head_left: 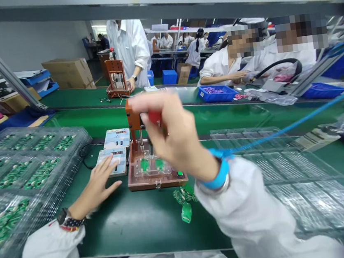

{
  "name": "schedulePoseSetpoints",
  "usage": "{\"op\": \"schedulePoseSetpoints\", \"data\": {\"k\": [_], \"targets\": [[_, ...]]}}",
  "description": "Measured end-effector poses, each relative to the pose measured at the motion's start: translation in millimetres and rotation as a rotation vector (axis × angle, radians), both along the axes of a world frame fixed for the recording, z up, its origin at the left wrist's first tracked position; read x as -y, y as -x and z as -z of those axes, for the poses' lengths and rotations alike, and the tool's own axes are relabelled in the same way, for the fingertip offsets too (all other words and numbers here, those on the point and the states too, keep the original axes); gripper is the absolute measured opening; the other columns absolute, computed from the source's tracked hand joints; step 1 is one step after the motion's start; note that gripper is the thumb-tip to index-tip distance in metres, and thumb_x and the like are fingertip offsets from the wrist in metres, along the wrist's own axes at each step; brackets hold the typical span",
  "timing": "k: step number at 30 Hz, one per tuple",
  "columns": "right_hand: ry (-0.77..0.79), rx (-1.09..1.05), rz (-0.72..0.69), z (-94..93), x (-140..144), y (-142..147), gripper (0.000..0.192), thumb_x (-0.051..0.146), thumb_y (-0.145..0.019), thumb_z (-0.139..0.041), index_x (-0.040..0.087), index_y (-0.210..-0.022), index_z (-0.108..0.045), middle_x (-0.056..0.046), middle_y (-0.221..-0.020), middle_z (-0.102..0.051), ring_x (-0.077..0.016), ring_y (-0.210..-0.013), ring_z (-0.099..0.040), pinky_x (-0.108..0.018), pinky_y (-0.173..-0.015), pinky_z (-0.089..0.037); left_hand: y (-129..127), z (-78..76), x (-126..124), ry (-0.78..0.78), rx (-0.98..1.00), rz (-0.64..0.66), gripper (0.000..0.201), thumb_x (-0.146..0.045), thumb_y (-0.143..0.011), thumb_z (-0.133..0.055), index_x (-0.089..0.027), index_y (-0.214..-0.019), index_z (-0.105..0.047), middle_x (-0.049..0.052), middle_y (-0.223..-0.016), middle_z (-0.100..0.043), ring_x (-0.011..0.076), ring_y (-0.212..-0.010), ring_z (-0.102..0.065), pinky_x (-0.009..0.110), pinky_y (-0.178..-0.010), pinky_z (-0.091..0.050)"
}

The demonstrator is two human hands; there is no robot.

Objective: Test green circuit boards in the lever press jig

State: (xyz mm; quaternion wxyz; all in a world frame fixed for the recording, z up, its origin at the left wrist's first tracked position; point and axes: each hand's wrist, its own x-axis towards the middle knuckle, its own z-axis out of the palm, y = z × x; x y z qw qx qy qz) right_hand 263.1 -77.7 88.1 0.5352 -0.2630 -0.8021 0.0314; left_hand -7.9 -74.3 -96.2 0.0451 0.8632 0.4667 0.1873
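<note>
My right hand (176,139) is raised over the brown test fixture (156,176), fingers closed around the red handle (155,117) of its press lever; a blue wrist strap (219,173) with a blue coiled cord (286,126) runs off to the right. My left hand (99,185) lies open and flat, fingers spread, its fingertips resting on the nearer of two small white meter boxes (113,160) just left of the fixture. Under the fixture's clear plate sit two small green boards (151,164), directly below the lever's pin. On the green surface (139,224) just in front of the fixture lie a few loose green boards (185,202), though blur makes their number hard to tell. To my left stand stacked clear trays (23,162) filled with green boards; to my right lie more clear trays (290,182). Across the conveyor belt (226,114), people in white coats work, one standing at a second brown fixture (117,79), others seated near a blue bin (216,93).
</note>
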Motion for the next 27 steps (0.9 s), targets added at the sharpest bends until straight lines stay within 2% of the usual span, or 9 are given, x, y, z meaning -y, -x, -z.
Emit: {"op": "schedulePoseSetpoints", "data": {"k": [4, 8, 10, 12, 14, 16, 19, 23, 27], "targets": [[-0.028, -0.04, 0.002, 52.0, 8.9, 6.2, 0.025, 0.005, -0.088, -0.034, 0.023, -0.091, -0.052, -0.006, -0.115, -0.059, -0.0202, -0.127, -0.046, -0.046, -0.104, -0.041, 10.7, -2.7, -55.2, 0.063, -0.054, -0.02, 0.058, -0.05, -0.094, -0.035, -0.028, -0.147, -0.024, 0.01, -0.153, -0.026, 0.0319, -0.141, -0.017, 0.052, -0.108, -0.022], [0.025, -0.061, -0.068, 62.5, 17.5, 2.2, 0.038, 0.002, -0.086, -0.034, 0.023, -0.113, -0.05, -0.006, -0.134, -0.05, -0.0204, -0.137, -0.033, -0.048, -0.109, -0.036, 0.0, -14.8, -102.6, 0.286, -0.27, 0.029, 0.087, -0.064, -0.08, -0.05, -0.023, -0.15, -0.017, 0.013, -0.155, -0.018, 0.037, -0.142, -0.008, 0.056, -0.109, -0.014], [0.008, -0.02, -0.011, 63.3, 19.3, -17.5, 0.048, 0.004, -0.087, -0.036, 0.024, -0.13, -0.042, -0.006, -0.14, -0.045, -0.0207, -0.138, -0.032, -0.049, -0.111, -0.034, -3.6, -19.1, -115.2, 0.378, -0.369, 0.049, 0.103, -0.068, -0.071, -0.058, -0.02, -0.15, -0.012, 0.015, -0.155, -0.012, 0.0382, -0.142, -0.003, 0.058, -0.109, -0.011], [0.001, -0.011, 0.161, 69.8, 15.1, -54.3, 0.051, 0.008, -0.088, -0.04, 0.025, -0.136, -0.038, -0.007, -0.14, -0.046, -0.021, -0.136, -0.034, -0.048, -0.111, -0.034, -3.6, -20.2, -120.5, 0.414, -0.421, 0.075, 0.11, -0.069, -0.067, -0.061, -0.018, -0.151, -0.01, 0.016, -0.155, -0.009, 0.0374, -0.142, 0.001, 0.059, -0.109, -0.008], [0.05, -0.064, 0.402, 85.0, 4.6, -103.8, 0.042, 0.014, -0.089, -0.043, 0.024, -0.13, -0.047, -0.008, -0.134, -0.052, -0.0213, -0.132, -0.041, -0.046, -0.109, -0.035, -0.8, -18.2, -121.4, 0.407, -0.432, 0.103, 0.111, -0.07, -0.066, -0.062, -0.02, -0.15, -0.011, 0.015, -0.155, -0.009, 0.0371, -0.142, 0.001, 0.06, -0.109, -0.007], [0.164, -0.16, 0.582, 109.1, -8.9, -154.2, 0.031, 0.025, -0.091, -0.043, 0.021, -0.118, -0.057, -0.01, -0.125, -0.059, -0.0225, -0.123, -0.05, -0.046, -0.105, -0.039, 2.7, -14.4, -120.6, 0.371, -0.403, 0.134, 0.109, -0.071, -0.066, -0.06, -0.022, -0.15, -0.011, 0.013, -0.155, -0.01, 0.038, -0.142, -0.001, 0.062, -0.108, -0.007], [0.376, -0.13, 0.714, 156.4, -25.6, -202.5, 0.039, 0.04, -0.091, -0.039, 0.016, -0.116, -0.057, -0.013, -0.111, -0.066, -0.023, -0.107, -0.06, -0.045, -0.095, -0.046, 5.4, -9.6, -119.7, 0.342, -0.329, 0.162, 0.11, -0.073, -0.063, -0.061, -0.028, -0.15, -0.012, 0.008, -0.155, -0.012, 0.0382, -0.142, -0.004, 0.065, -0.107, -0.008], [0.513, 0.009, 0.705, 215.2, -33.1, -200.3, 0.053, 0.058, -0.084, -0.046, 0.02, -0.119, -0.059, -0.014, -0.122, -0.06, -0.029, -0.117, -0.053, -0.05, -0.098, -0.041, 7.2, -8.0, -119.8, 0.371, -0.29, 0.151, 0.114, -0.075, -0.056, -0.066, -0.034, -0.148, -0.012, 0.007, -0.155, -0.015, 0.0362, -0.142, -0.008, 0.063, -0.108, -0.011], [0.587, 0.27, 0.72, 244.8, -34.1, -181.4, 0.081, 0.064, -0.066, -0.067, 0.03, -0.136, -0.044, -0.012, -0.14, -0.042, -0.0377, -0.134, -0.031, -0.06, -0.103, -0.028, 20.0, -3.4, -123.0, 0.334, -0.268, 0.133, 0.112, -0.076, -0.063, -0.06, -0.024, -0.15, -0.012, 0.014, -0.155, -0.014, 0.0363, -0.141, -0.016, 0.056, -0.108, -0.02]]}}
